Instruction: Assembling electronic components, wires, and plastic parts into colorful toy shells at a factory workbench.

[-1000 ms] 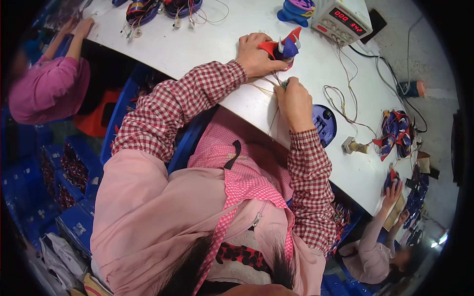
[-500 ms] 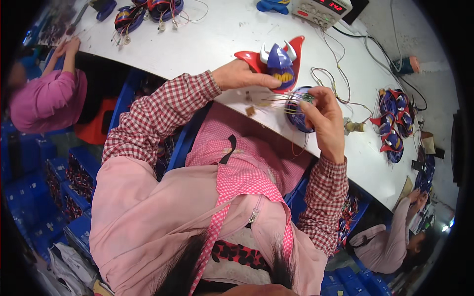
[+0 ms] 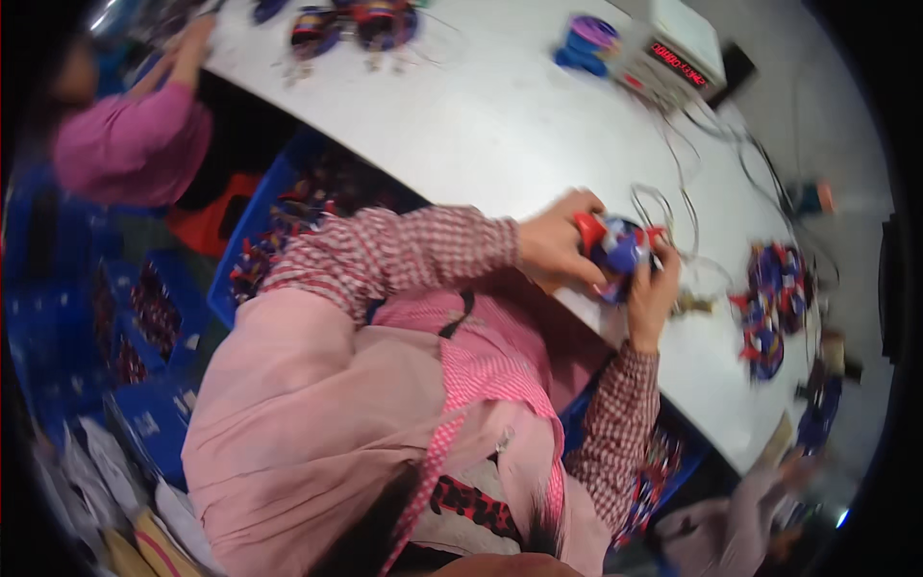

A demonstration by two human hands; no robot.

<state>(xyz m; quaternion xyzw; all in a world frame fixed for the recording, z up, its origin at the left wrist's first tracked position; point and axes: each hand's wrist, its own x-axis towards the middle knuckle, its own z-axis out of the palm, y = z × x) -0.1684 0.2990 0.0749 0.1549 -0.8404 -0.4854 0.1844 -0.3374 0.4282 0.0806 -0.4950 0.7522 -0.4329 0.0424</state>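
Observation:
A purple toy head [image 3: 630, 252] with red wing-like side pieces is between my hands near the table's front edge, smeared by motion. My left hand [image 3: 562, 240] grips it from the left, thumb along its near side and fingers around the red part. From the right, my right hand [image 3: 656, 288] closes its fingers and thumb on the toy's other side. The wires and the round purple part are not distinguishable now; the hands and toy may cover them. Just right of my right hand lies a small metallic piece with a yellowish end [image 3: 694, 306].
A white power supply [image 3: 678, 48] with a red display stands at the back, its leads running to the table. Beside it is a blue-and-purple object [image 3: 586, 43]. More toy heads lie in clusters right [image 3: 769, 298] and far left [image 3: 351, 29]. Blue bins [image 3: 226, 260] flank me; co-workers sit both sides.
My right hand has left the wires and green board and come onto the toy head. The toy has tilted between both hands. The whole view has shifted and blurred.

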